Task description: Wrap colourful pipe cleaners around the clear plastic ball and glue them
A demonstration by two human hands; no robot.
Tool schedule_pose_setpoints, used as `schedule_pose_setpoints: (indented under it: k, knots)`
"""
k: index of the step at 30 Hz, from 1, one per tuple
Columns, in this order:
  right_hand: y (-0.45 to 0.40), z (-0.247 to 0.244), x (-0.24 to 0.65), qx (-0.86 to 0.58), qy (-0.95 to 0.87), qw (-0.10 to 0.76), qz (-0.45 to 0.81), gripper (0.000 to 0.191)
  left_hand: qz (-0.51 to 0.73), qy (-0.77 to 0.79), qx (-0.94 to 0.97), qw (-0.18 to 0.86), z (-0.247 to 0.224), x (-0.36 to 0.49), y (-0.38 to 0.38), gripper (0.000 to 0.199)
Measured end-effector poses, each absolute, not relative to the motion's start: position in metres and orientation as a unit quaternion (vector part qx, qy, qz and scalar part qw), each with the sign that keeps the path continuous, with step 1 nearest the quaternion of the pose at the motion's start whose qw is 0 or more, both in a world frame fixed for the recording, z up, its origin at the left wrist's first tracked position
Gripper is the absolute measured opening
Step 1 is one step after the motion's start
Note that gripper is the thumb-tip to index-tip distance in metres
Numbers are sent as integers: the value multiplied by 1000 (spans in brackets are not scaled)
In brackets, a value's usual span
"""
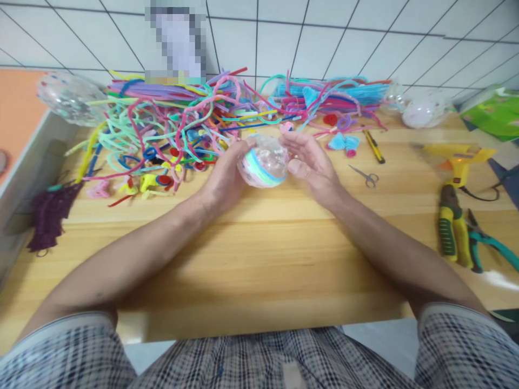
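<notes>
From where I stand, the left hand [229, 170] curls around one side of a clear ball [264, 162] with pastel bands, near the middle of the counter [259, 259], toward its far edge. The right hand [314, 167] cups the other side, fingers loosely spread, thumb close against it. Fuzzy colored stems [162, 121] are heaped along the far edge. Small scissors [367, 176] and a yellow cutter [373, 146] lie right of the hands; a glue gun [460, 162] and green-and-yellow pliers [454, 229] sit toward the right edge.
</notes>
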State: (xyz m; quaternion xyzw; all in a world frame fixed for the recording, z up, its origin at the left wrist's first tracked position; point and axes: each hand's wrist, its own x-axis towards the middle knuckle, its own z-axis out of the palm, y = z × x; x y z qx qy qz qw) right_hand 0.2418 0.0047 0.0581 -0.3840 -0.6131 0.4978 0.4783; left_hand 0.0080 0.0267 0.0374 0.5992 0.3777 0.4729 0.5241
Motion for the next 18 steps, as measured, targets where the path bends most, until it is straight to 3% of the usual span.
schedule_pose_setpoints:
  k: [5, 18]
  knots:
    - [3, 57, 240, -369, -625, 463, 508, 73, 455, 347, 456, 682, 52, 10, 22, 49]
    - [11, 42, 237, -367, -580, 498, 530, 78, 439, 318, 444, 713, 48, 8, 22, 52]
